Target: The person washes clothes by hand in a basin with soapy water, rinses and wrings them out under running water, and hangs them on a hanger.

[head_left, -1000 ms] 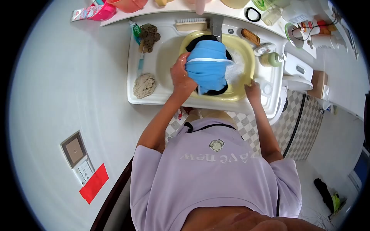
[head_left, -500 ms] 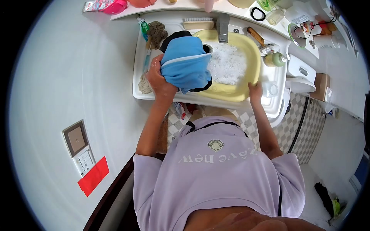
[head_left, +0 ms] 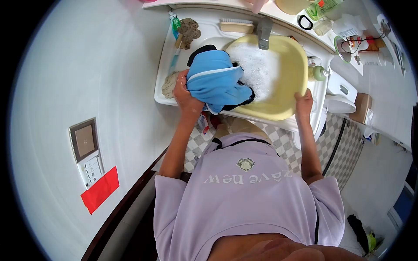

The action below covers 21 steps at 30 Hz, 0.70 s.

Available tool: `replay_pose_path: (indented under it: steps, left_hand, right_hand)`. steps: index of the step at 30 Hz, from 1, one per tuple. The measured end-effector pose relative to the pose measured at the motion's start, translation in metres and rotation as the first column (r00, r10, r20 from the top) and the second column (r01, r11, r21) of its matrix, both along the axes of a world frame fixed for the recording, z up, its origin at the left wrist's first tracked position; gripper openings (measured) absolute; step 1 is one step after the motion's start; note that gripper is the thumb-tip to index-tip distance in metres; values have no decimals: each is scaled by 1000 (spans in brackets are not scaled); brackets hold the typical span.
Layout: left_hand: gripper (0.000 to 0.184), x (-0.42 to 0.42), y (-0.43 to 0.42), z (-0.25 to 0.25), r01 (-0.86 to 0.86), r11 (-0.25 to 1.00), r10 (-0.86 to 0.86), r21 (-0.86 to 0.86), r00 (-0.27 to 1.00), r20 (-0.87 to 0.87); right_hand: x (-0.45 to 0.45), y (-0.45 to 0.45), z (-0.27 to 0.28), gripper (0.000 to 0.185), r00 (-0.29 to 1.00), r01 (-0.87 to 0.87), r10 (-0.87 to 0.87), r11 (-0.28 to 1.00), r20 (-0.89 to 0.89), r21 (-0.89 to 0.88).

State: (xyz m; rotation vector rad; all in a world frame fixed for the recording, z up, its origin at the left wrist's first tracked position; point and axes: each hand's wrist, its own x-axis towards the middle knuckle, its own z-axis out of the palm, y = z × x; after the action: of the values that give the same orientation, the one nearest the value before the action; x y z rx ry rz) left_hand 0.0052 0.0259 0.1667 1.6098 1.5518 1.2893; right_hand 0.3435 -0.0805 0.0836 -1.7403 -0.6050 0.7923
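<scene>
My left hand [head_left: 187, 94] is closed on a bunched blue garment [head_left: 215, 80] with white piping and black parts. The bundle hangs over the left side of a yellow basin [head_left: 292, 69] and hides that part of its rim. My right hand [head_left: 304, 103] grips the basin's right rim. White suds [head_left: 254, 65] lie toward the basin's left and middle, while its right side shows bare yellow. The basin looks tilted, right side higher. It rests over a white sink [head_left: 162, 89], under a grey faucet [head_left: 264, 34].
A scrub brush [head_left: 237, 27] lies behind the basin. Left on the sink are a green tube [head_left: 175, 24], a toothbrush [head_left: 175, 58], a brown wet cloth [head_left: 189, 32] and a beige cloth [head_left: 169, 85]. A pump bottle [head_left: 318, 73] stands at the right. Bottles line the shelf [head_left: 209, 7].
My right hand has moved right with the basin's rim, and the basin has shifted and tipped. The suds have gathered toward the left. The garment stays in my left hand.
</scene>
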Motion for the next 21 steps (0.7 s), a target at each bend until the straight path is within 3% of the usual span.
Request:
replay_pose_path:
  steps: [4,12,14,21]
  left_hand:
    - [38,-5,-6,-5,18,1000,-18,-1,1000,2]
    - [47,-13,-10,-20,34,999,-34,-1,999,37]
    - [48,-14,-12,-19,39,999,-36,-38,997,67]
    - [47,-22,-17,-27,27,999,-28,-26,999,-21]
  right_hand:
    - [-1,9,25,15,999,-25,25,1000,-31,-2]
    - [-3,26,54,19,994,-101,102,995,51,-18]
    - [-5,31,64,19,986,-112,122,989,115,-92]
    - [-23,57,86,21,969,-131,149,986,198,-101]
